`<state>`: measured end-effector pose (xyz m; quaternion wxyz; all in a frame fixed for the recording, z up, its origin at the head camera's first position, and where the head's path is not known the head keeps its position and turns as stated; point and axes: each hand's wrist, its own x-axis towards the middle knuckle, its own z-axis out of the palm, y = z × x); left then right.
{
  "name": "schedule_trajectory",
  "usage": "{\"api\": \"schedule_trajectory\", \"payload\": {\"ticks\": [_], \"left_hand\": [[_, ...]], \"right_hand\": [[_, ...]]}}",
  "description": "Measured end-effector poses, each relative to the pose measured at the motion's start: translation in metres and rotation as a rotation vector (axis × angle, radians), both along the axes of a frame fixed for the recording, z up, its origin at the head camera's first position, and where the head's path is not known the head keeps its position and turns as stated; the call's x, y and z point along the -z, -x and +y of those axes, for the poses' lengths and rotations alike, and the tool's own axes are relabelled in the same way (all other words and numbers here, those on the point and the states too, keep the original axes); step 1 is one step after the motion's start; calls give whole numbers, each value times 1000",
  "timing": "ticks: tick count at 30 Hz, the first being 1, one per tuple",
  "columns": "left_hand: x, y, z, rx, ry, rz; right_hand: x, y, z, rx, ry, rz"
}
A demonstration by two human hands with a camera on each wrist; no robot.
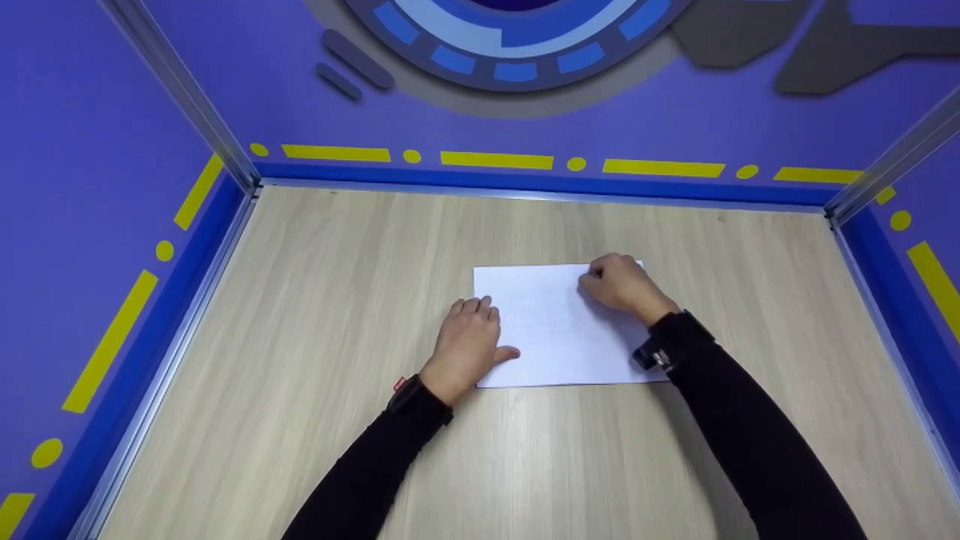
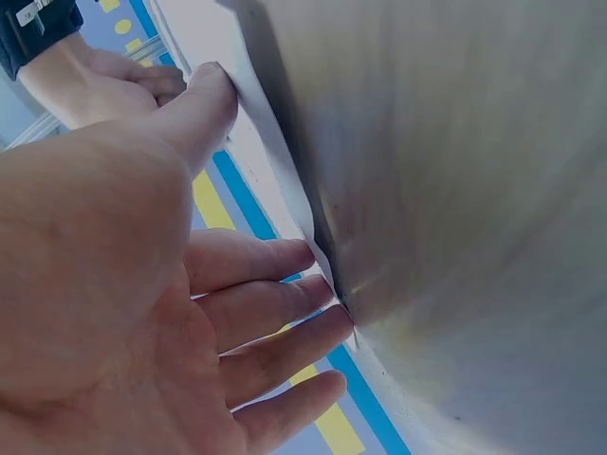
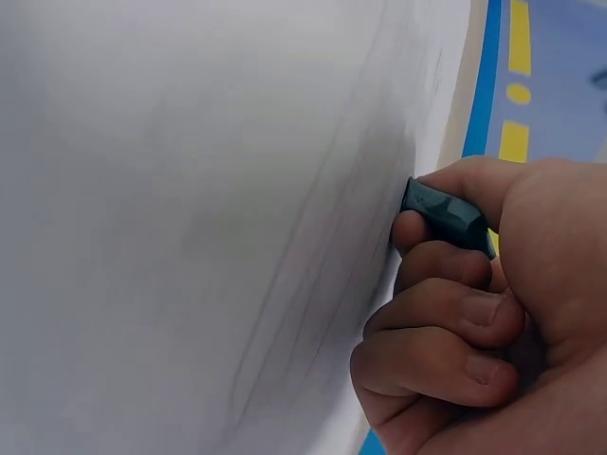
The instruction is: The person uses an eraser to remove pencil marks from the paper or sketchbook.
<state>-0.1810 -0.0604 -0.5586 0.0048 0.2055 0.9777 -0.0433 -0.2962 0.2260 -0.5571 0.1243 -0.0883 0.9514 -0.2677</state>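
Right hand (image 1: 621, 283): curled, pinching a dark green block (image 3: 446, 216), up by the far right corner of the paper (image 1: 544, 322).
Left hand (image 1: 466, 334): laid across the left edge with digits extended, gripping nothing.
Paper: on the wooden tabletop (image 1: 360, 247), between both hands, slightly wavy along the left edge, faint grey streaks (image 3: 327, 251) showing.
Good stroke: best to brace that edge firmly, press lightly and evenly, pull away from the bracing side to avoid buckling.
Block direction: seemingly end-on to the paper, long axis slanting back toward the palm.
Paper's long axis: left to right.
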Motion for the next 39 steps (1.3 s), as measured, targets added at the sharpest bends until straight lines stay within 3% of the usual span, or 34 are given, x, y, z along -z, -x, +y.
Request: {"api": "schedule_trajectory", "payload": {"ticks": [11, 20, 27, 34, 39], "left_hand": [[0, 1, 1, -10, 9, -28], [0, 0, -1, 10, -1, 7], [0, 1, -1, -1, 16, -23], [0, 2, -1, -6, 9, -20], [-1, 1, 0, -9, 0, -34]], "right_hand": [[-5, -3, 68, 100, -60, -86], [-9, -6, 70, 100, -106, -63], [-11, -8, 40, 94, -55, -81], [-9, -10, -26, -7, -13, 1], [-6, -10, -73, -70, -18, 4]]}}
